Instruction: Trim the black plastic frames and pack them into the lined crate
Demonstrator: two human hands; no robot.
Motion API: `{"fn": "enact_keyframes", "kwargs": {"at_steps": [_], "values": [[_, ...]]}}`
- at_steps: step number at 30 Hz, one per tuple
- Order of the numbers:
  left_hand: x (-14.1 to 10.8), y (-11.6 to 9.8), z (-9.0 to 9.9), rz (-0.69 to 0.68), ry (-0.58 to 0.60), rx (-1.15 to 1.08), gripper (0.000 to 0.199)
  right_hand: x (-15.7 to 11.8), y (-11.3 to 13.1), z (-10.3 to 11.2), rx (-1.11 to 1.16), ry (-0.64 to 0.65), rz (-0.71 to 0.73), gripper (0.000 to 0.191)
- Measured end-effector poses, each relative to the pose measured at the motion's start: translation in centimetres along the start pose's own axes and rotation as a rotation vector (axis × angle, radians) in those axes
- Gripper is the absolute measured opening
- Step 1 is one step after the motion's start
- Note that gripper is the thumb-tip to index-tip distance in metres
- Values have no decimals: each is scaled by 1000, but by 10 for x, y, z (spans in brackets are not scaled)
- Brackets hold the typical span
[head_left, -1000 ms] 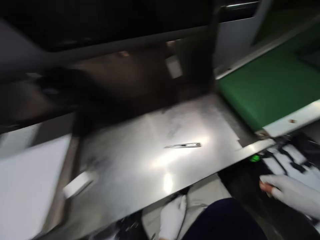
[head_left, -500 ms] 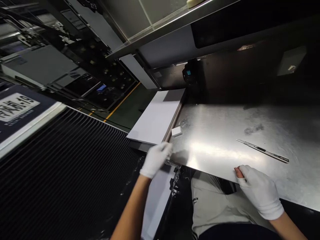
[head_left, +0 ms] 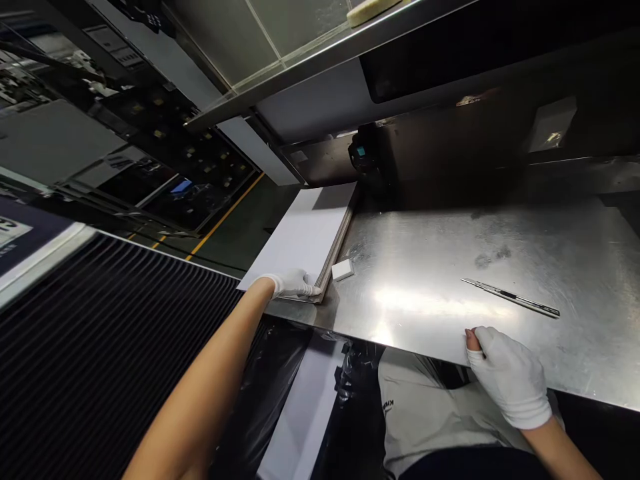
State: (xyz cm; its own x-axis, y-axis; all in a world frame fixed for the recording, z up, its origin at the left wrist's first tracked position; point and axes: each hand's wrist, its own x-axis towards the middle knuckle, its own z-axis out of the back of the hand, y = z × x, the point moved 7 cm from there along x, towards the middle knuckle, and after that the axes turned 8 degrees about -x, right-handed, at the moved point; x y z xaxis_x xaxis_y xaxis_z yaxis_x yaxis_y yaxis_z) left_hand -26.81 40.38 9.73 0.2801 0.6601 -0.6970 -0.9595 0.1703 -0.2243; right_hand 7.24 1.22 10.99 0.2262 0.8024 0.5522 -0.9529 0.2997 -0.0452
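Note:
My left hand, in a white glove, lies at the near right corner of a stack of white sheets. Its visible fingers are stretched along the top towards the right edge, and some are hidden. A small white block sits just right of the stack. Over the front edge of the metal table, my right hand, also gloved, is curled closed with a bare thumb tip showing; whatever may be inside it is hidden. Beyond it lies a slim silver utility knife, touched by neither hand.
Left of the table is a black ribbed surface. A dark device with a teal patch stands behind the stack. Above runs a metal shelf edge with a yellowish pad. Below the table, a white panel shows.
My left hand has moved from the table's front edge beside the stack up onto the stack's near corner. The view has shifted slightly; my right hand stays curled at the edge.

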Motion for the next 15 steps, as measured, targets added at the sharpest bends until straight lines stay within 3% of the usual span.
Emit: {"fn": "enact_keyframes", "kwargs": {"at_steps": [7,15], "values": [[8,9,3,-5,10,74,75,0,-1,-2,11,5,-3,56],[7,8,6,20,11,62,65,-3,-1,0,12,-18,-13,53]]}}
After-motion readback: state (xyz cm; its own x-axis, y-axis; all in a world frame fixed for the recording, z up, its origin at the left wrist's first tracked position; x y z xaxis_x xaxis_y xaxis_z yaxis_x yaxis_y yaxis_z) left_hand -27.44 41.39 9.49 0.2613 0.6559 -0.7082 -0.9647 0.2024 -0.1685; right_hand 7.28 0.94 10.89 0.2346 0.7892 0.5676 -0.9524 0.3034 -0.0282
